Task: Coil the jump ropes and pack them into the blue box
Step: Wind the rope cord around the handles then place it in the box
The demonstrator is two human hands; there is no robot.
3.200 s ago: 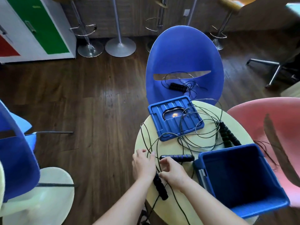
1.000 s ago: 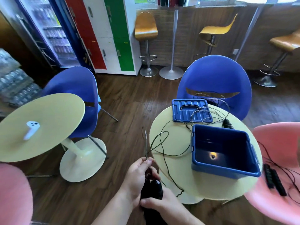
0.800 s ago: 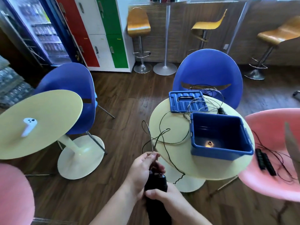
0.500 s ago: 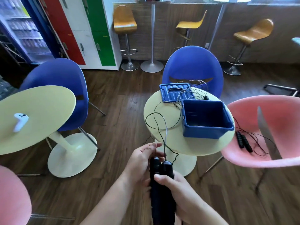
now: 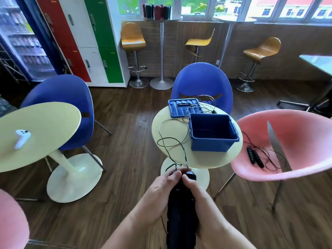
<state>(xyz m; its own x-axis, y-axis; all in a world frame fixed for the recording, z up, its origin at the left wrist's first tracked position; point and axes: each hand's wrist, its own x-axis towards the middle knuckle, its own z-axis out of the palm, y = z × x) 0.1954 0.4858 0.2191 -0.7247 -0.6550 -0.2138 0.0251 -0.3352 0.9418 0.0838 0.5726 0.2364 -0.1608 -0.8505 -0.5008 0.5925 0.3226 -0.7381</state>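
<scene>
While both forearms sit low-centre, left hand (image 5: 159, 193) & right hand (image 5: 202, 202) meet round black jump rope handles (image 5: 181, 211), paired side by side, pointing away from the person. Each grip closed, fingers/thumb curled on the handles. Cord (image 5: 186, 159) loops up onto round counter (image 5: 206, 163). Blue box (image 5: 212, 142) on counter, open-topped, apart from hands.

Light: bright daylight from windows (image 5: 194, 6) along the far wall; the view outside is partly washed out.
Glare: pale sheen on the wood floor (image 5: 129, 123).
Shadows: soft, faint.
Blur: fridge (image 5: 23, 42) at left smeared; floor at lower right streaked.
Distortion: wide-angle bowing at the edges.
Handles (image 5: 181, 212) close to the lens: dark, detail lost.
</scene>
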